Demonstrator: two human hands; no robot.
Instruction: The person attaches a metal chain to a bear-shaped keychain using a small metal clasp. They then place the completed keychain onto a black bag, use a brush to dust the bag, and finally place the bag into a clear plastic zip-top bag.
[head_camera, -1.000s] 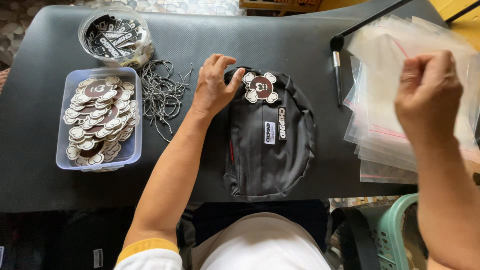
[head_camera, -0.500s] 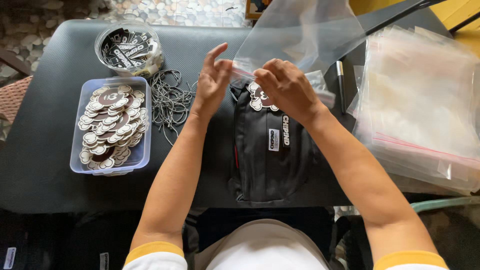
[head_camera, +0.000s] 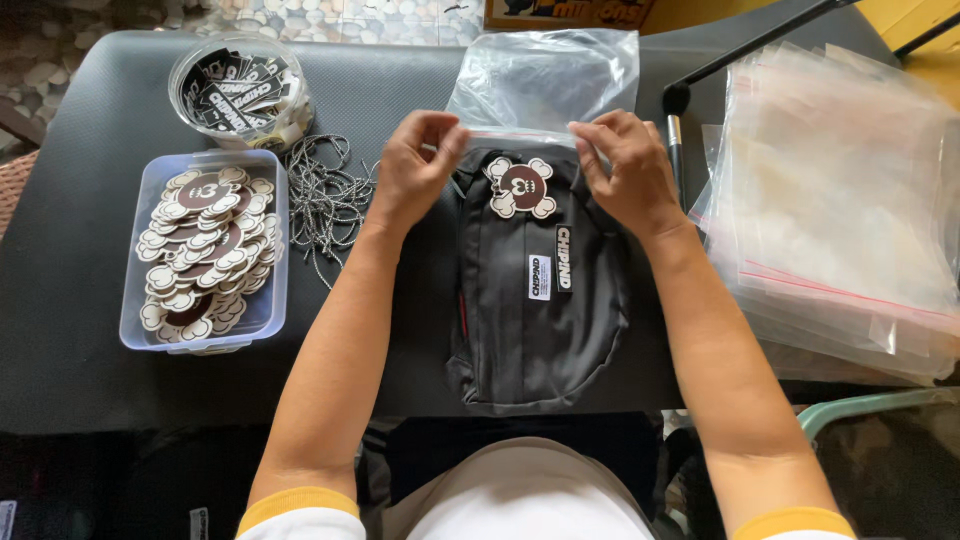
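A black waist bag (head_camera: 535, 300) lies on the dark table in front of me, with a brown-and-white flower-shaped tag (head_camera: 521, 187) on its upper part. Just beyond the bag lies a clear plastic zip bag (head_camera: 545, 80). My left hand (head_camera: 415, 165) pinches the left end of the zip bag's near edge. My right hand (head_camera: 625, 170) pinches the right end of the same edge. Both hands hover over the top of the black bag.
A clear tub (head_camera: 135, 310) full of flower-shaped tags sits at the left, a round jar (head_camera: 190, 60) of black labels behind it, and loose grey cords (head_camera: 325, 200) between. A stack of clear zip bags (head_camera: 840, 220) fills the right side. A black stand pole (head_camera: 740, 50) crosses the far right.
My right hand fetched a clear zip bag from the stack and brought it over the black bag. Both hands now hold its near edge, and the bag lies flat beyond the black bag.
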